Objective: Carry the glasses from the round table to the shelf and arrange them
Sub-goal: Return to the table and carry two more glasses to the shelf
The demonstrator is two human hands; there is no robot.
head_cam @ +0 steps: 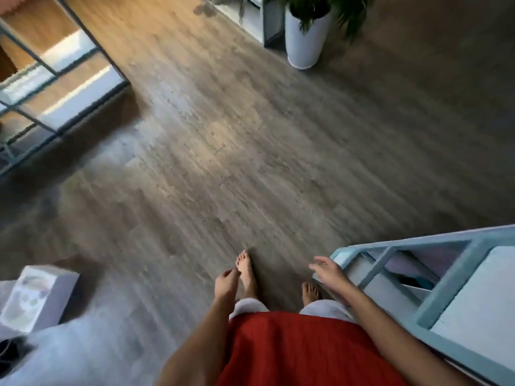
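Note:
No glasses and no round table appear in this blurred view. My left hand hangs low in front of me with the fingers loosely curled and nothing in it. My right hand is spread, fingers apart, empty, right beside the corner of a pale blue shelf unit at the lower right. Whether it touches the frame I cannot tell. My bare feet stand on the wood floor between the two hands.
A wide stretch of grey-brown wood floor lies ahead. A metal-framed glass unit stands at the left. At the top right is a tall white planter. A white box sits on pale bedding at the lower left.

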